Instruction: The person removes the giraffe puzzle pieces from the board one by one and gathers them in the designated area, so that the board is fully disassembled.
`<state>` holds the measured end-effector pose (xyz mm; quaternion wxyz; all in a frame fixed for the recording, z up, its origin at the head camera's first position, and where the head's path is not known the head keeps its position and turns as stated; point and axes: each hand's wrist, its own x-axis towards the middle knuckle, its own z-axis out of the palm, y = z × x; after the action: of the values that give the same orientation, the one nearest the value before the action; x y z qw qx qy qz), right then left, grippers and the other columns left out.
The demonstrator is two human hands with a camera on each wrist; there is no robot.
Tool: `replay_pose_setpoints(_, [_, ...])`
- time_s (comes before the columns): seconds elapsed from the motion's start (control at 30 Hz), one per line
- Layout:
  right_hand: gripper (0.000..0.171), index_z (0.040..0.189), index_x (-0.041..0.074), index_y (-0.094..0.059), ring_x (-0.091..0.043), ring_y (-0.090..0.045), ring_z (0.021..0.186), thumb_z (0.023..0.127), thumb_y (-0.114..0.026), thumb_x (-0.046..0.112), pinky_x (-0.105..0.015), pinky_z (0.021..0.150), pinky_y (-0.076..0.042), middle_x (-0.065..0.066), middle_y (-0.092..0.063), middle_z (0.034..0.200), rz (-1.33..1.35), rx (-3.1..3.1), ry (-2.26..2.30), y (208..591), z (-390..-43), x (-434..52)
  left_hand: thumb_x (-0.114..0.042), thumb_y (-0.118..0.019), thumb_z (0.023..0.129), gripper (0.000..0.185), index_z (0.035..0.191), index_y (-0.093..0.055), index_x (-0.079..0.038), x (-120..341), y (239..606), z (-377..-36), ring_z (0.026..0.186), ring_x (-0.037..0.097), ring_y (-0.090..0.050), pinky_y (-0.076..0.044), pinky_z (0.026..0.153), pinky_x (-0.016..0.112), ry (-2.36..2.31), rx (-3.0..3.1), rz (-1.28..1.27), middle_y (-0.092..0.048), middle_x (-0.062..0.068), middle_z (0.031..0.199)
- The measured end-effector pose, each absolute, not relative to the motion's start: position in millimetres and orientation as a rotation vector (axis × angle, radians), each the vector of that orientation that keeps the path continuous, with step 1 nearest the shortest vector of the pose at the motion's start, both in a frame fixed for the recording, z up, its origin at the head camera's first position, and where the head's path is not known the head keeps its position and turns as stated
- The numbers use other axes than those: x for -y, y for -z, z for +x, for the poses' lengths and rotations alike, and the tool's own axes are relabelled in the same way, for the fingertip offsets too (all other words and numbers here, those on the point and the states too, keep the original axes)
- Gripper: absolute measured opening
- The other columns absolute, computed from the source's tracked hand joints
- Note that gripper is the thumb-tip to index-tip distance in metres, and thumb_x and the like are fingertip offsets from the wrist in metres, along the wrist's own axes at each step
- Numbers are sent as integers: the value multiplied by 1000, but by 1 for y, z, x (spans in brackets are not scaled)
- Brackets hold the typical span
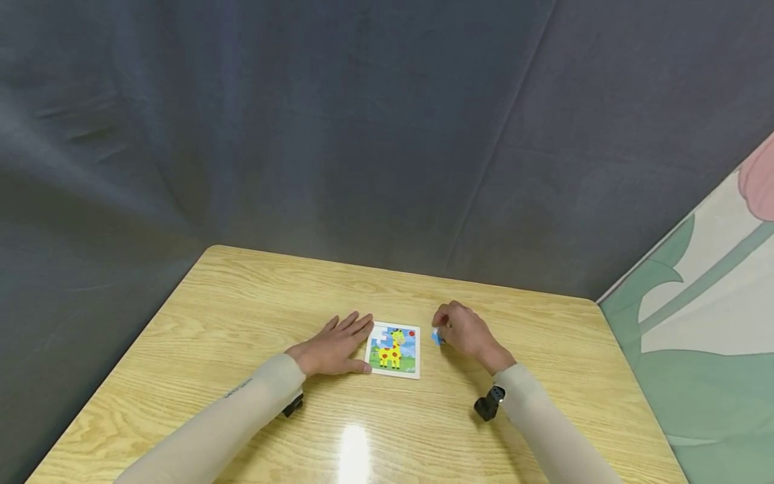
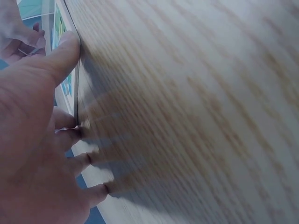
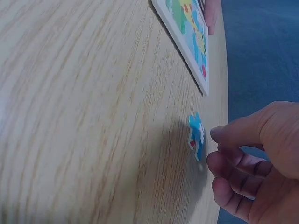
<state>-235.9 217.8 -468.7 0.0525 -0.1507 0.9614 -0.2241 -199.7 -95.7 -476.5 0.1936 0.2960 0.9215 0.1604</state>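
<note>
A square giraffe jigsaw puzzle (image 1: pixel 404 364) in a white frame lies on the wooden table. Bare white board shows at its upper left. My left hand (image 1: pixel 334 347) rests along its left side with fingers spread, the thumb at the lower left corner and a fingertip by the upper left. Right of the puzzle, a small blue puzzle piece (image 1: pixel 436 337) lies on the table. In the right wrist view this piece (image 3: pixel 196 135) sits just beyond the fingertips of my right hand (image 3: pixel 254 158); the fingers are loosely bent, with a small space between them and the piece.
The wooden table (image 1: pixel 272 289) reaches back to a dark grey curtain (image 1: pixel 338 134). On the right hangs a flower-patterned cloth (image 1: pixel 713 302). Small black cameras (image 1: pixel 490 403) are strapped at both wrists.
</note>
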Motion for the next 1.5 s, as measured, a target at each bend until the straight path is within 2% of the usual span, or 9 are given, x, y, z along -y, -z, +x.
replay_pose_setpoints(0.43, [9,105,5,-77,-16,-64,85,99,-71,2,-38,78,-59,-9,-71,104,-502,-2913,719,465,-235,-206,-55,-61,105,91,172,-19,-8,96,475,-200,170,36,-5,-10,135,65,-440,-2577,821,-9,8,182])
replay_pose_setpoints(0.87, [8,104,10,-77,-15,-62,84,98,-72,5,-37,79,-56,-5,-69,102,-488,-2901,727,464,-239,-191,-56,-60,105,92,172,-17,-9,96,475,-201,170,34,-3,-9,135,64,-433,-2568,822,-7,7,183])
replay_pose_setpoints(1.5, [9,104,9,-76,-16,-58,82,97,-75,5,-34,78,-53,-4,-68,100,-536,-2850,723,465,-234,-171,-58,-59,105,92,172,-18,-9,96,477,-202,170,34,-5,-11,135,64,-412,-2581,810,-9,6,182])
